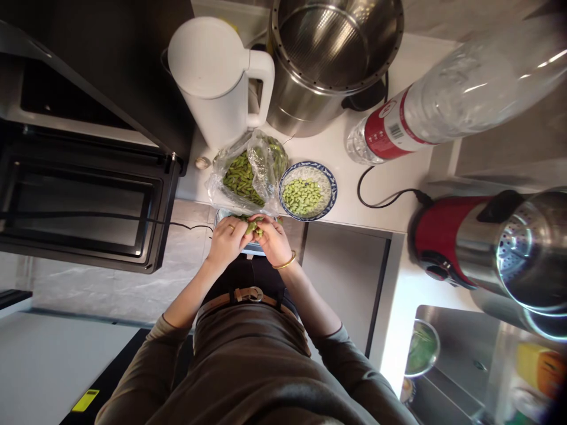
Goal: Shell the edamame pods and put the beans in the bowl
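Green pod (251, 226) in hands (225, 239) (275, 242), near counter edge (349, 225)

Both hands (250, 235) pinch a green pod (252, 226) — beans (302, 196) fill a bowl (330, 206) nearby.

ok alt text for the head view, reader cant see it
Left hand and right hand pinch green pods by a counter, beside a clear bag of pods and a blue-rimmed bowl of shelled beans; white jug and steel pot behind.

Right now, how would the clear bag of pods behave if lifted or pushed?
The bag looks floppy, its thin plastic crumpled; loose pods would probably shift. Pushed, it could slip off the counter, whose front edge is close.
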### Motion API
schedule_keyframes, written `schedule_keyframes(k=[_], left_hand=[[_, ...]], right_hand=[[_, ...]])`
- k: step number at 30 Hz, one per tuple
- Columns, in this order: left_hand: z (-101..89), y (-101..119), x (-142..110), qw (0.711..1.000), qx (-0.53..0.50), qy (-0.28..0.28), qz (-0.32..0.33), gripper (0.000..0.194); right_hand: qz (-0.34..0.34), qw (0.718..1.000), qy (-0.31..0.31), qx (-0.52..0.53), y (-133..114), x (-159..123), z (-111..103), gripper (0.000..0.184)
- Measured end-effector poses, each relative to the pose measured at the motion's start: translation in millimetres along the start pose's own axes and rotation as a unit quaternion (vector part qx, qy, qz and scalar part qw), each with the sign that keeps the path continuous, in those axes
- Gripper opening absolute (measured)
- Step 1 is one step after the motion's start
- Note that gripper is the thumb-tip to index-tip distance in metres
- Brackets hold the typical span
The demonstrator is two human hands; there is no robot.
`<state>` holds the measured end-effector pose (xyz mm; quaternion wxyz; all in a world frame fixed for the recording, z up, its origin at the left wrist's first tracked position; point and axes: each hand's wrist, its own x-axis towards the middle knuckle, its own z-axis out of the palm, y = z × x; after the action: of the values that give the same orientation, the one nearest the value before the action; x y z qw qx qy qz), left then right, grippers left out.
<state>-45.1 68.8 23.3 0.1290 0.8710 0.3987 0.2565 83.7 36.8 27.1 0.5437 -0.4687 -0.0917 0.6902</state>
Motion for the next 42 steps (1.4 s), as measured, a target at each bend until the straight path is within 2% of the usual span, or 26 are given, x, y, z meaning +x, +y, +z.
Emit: schedule_keyframes(k=[4, 6, 9, 12, 16, 20, 24, 26, 27, 29, 31, 34, 35, 36, 37, 38, 42], left_hand=[[5.2, 2.0, -2.8, 0.995, 0.066, -0.063, 0.049, 0.023], [8.8, 3.5, -4.7, 0.991, 0.072, -0.097, 0.048, 0.023], [13.4, 4.3, -6.7, 0.989, 0.081, -0.119, 0.025, 0.024], [14.8, 3.1, -6.2, 0.988, 0.093, -0.124, 0.022, 0.021], [12.4, 0.9, -1.3, 0.986, 0.097, -0.126, 0.046, 0.019], [8.6, 0.0, 6.0, 0.988, 0.095, -0.124, 0.014, 0.022], [4.8, -0.2, 11.4, 0.988, 0.095, -0.122, -0.017, 0.025], [4.0, -0.7, 10.9, 0.986, 0.091, -0.134, -0.041, 0.025], [4.4, -1.1, 9.3, 0.984, 0.086, -0.150, -0.050, 0.025], [8.0, -1.9, 4.1, 0.975, 0.075, -0.201, -0.058, 0.023], [15.5, -2.8, -2.9, 0.960, 0.067, -0.264, -0.061, 0.021], [31.6, -4.6, -12.7, 0.934, 0.054, -0.342, -0.083, 0.018], [37.2, -5.1, -15.1, 0.927, 0.048, -0.361, -0.094, 0.017], [42.4, -5.6, -17.0, 0.920, 0.042, -0.375, -0.105, 0.016], [47.0, -5.8, -18.1, 0.916, 0.037, -0.383, -0.115, 0.016], [50.7, -5.9, -18.5, 0.914, 0.032, -0.385, -0.123, 0.017], [55.6, -6.0, -11.4, 0.934, -0.003, -0.337, -0.121, 0.019]], right_hand=[[-0.013, 0.996, 0.084, 0.012, 12.0, 6.6, 1.5, 0.009], [-0.013, 0.993, 0.114, 0.030, 17.6, 9.5, 1.5, 0.008], [0.014, 0.989, 0.134, 0.063, 22.1, 13.0, -0.3, 0.010], [0.039, 0.988, 0.131, 0.071, 21.3, 15.3, -5.4, 0.017], [0.071, 0.994, 0.056, 0.065, 16.0, 15.6, -16.0, 0.018], [0.085, 0.993, 0.002, 0.084, 12.4, 10.7, -24.9, 0.012], [0.074, 0.996, 0.009, 0.055, 8.6, 10.9, -40.4, 0.021], [0.026, 0.999, 0.042, 0.007, 2.6, 19.5, -56.4, 0.023], [-0.022, 0.997, 0.072, -0.031, -2.0, 25.9, -66.2, 0.024], [-0.136, 0.969, 0.137, -0.156, -14.4, 40.5, -87.2, 0.030], [-0.174, 0.906, 0.145, -0.359, -28.9, 52.9, -105.9, 0.038], [-0.123, 0.751, 0.140, -0.634, -46.5, 61.4, -123.8, 0.058], [-0.094, 0.704, 0.148, -0.688, -50.0, 62.6, -127.3, 0.066], [-0.066, 0.670, 0.156, -0.723, -52.1, 64.0, -130.0, 0.073], [-0.044, 0.649, 0.160, -0.743, -53.3, 66.1, -132.1, 0.078], [-0.030, 0.640, 0.158, -0.751, -53.7, 69.3, -134.1, 0.080], [-0.057, 0.658, 0.161, -0.734, -57.6, 91.1, -141.7, 0.063]])
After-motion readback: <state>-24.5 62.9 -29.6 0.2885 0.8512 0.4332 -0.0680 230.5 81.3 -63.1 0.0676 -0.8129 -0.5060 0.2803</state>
